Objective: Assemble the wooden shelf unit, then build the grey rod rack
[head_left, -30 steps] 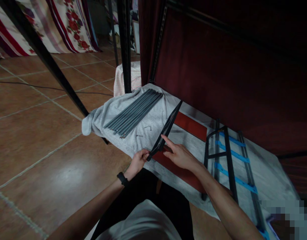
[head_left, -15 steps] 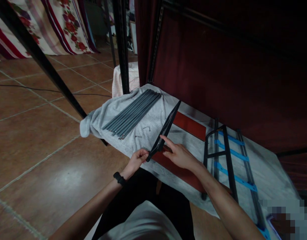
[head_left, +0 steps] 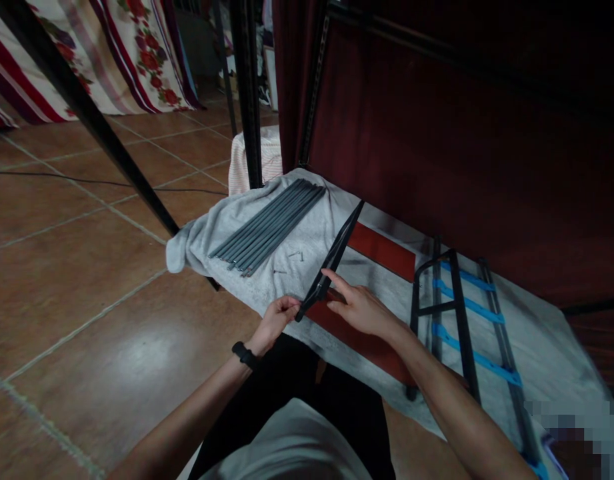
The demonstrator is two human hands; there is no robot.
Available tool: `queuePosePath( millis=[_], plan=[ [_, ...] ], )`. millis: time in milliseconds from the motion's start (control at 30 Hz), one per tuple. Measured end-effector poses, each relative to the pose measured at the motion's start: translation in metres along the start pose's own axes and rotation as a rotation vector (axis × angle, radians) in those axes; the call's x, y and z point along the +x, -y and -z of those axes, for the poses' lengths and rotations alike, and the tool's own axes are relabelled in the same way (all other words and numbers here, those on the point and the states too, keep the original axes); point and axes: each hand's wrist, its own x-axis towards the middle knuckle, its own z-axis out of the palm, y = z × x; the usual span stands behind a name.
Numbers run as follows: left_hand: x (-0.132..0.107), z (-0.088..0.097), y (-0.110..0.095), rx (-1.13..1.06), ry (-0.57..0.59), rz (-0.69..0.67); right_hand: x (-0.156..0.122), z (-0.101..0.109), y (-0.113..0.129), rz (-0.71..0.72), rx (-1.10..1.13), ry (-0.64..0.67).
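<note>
A black metal frame (head_left: 333, 259), long and narrow, stands tilted over the cloth. My left hand (head_left: 279, 315), with a dark band at the wrist, pinches its near lower end. My right hand (head_left: 361, 305) is by the frame's near half, index finger stretched out at its inner edge and thumb apart; its other fingers are partly hidden. Beneath this hand lies a red-brown board (head_left: 359, 337), with a second red-brown board (head_left: 381, 251) farther back. Small metal pieces (head_left: 297, 256), perhaps screws or keys, rest left of the frame.
Several grey rods (head_left: 269, 227) lie side by side on the light grey cloth (head_left: 197, 247). To the right are another black frame (head_left: 457, 313) and dark rails with blue crosspieces (head_left: 479, 311). Black posts (head_left: 247, 93) rise at the left; a dark red curtain (head_left: 411, 133) hangs behind.
The whole view has shifted slightly, so things appear a little farther right. Both hands keep nearly the same places at the black metal frame.
</note>
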Motion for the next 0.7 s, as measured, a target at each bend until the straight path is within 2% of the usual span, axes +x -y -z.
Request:
queuePosePath(
  millis=[133, 267, 400, 533, 700],
  plan=[
    [-0.0012, 0.0031, 0.0008, 0.013, 0.018, 0.101, 0.0007, -0.0007, 0.0010, 0.000, -0.040, 0.006],
    [0.0019, 0.0017, 0.0037, 0.033, -0.005, 0.027, 0.0015, -0.0008, 0.0026, -0.005, -0.025, 0.014],
    [0.0026, 0.0025, 0.0028, 0.062, 0.043, -0.019, 0.0009, -0.0013, 0.0020, -0.005, -0.020, 0.006],
    [0.0016, 0.0056, 0.0020, 0.068, 0.061, -0.017, 0.0007, -0.0027, 0.0001, 0.010, -0.027, -0.004],
    [0.0074, 0.0055, 0.0065, 0.093, 0.029, 0.016, 0.0014, -0.0058, 0.0010, 0.015, -0.027, 0.014]
  ],
)
